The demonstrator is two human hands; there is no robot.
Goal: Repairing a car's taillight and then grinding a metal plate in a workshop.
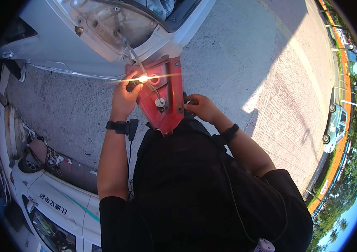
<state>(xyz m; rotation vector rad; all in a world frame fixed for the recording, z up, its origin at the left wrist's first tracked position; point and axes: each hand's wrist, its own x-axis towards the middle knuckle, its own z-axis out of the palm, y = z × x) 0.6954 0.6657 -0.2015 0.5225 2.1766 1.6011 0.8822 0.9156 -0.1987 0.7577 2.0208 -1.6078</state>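
A red car tail light (172,90) hangs in front of me with its back side up, close to the rear corner of a silver car (69,46). My left hand (124,98) pinches a glowing bulb (143,79) by its base, beside a round hole in the lamp's back. From the opening in the car body, a wiring harness (133,53) runs down to the lamp. A pale bulb socket (160,102) sits in the lower part of the lamp. My right hand (203,107) grips the lamp's right edge, its fingertips partly hidden behind it.
The car's lamp recess (111,25) lies exposed at the top. A white car (56,201) stands at lower left, with rubbish (56,158) near it. Grey concrete (224,54) spreads to the right, meeting sunlit paving (279,113). A light-blue car (336,126) is parked farther off.
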